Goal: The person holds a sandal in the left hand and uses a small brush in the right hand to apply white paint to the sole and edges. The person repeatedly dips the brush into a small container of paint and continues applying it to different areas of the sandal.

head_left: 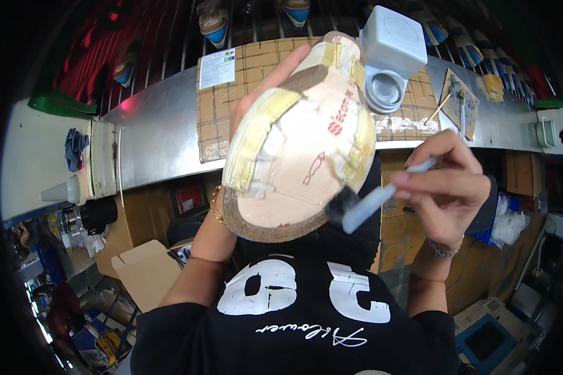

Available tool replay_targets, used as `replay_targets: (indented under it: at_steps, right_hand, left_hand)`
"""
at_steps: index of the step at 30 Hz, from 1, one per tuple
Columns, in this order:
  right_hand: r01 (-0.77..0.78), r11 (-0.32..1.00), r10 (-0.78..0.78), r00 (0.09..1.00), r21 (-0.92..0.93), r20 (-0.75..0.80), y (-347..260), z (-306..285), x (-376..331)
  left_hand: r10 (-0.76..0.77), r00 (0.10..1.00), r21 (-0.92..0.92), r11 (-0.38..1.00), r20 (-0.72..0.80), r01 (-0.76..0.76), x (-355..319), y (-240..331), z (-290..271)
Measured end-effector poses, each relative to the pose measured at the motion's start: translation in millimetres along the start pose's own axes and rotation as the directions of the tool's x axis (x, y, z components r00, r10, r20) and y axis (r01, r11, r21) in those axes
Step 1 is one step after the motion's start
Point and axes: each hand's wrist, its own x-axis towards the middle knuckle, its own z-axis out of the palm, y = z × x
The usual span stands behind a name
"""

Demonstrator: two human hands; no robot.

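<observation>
- Shoe (300, 147) held up by bench (150, 134), bottom turned to brush (370, 205), presumably for access.
- Left hand (251, 99) grips shoe from behind.
- Right hand (447, 184) pinches brush; bristles blurred, maybe touching edge.
- Pot (391, 47) on cardboard (214, 112), likely for reach.

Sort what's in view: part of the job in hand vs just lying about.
In the job:
- shoe upper, underside up, in the left hand
- pale-handled brush, in the right hand
- white open-mouthed container, probably; contents unclear

Apparently lying about:
- dark cloth
- grey cone
- open cardboard box
- white plastic bag
</observation>
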Motion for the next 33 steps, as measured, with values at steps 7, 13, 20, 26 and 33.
replay_targets:
  at_steps: [7,13,20,26,33]
  right_hand:
    - [-0.072,0.943,0.122,0.983,0.324,-0.136,46.0,-37.7,1.0]
    - [-0.207,0.829,0.141,0.976,-0.520,-0.164,131.8,-40.3,9.6]
    - [-0.106,0.720,0.029,0.992,-0.686,-0.122,133.2,-21.6,11.2]
    - [-0.539,0.838,0.535,0.843,-0.087,-0.062,147.7,-45.7,4.8]
    - [0.011,0.943,-0.068,0.985,-0.332,-0.161,82.7,-59.8,44.3]
  left_hand:
    - [-0.129,0.987,-0.310,0.938,0.093,0.152,-33.8,-78.6,-44.9]
    - [-0.195,0.964,-0.901,0.360,0.179,0.240,2.7,-20.8,-17.3]
    - [-0.169,0.919,-0.895,0.221,0.355,0.387,10.3,-19.3,-14.6]
    - [-0.472,0.837,-0.827,0.326,0.277,0.457,6.2,-37.1,-13.6]
    - [-0.305,0.878,-0.785,0.404,0.368,0.469,-3.0,-50.0,-6.5]
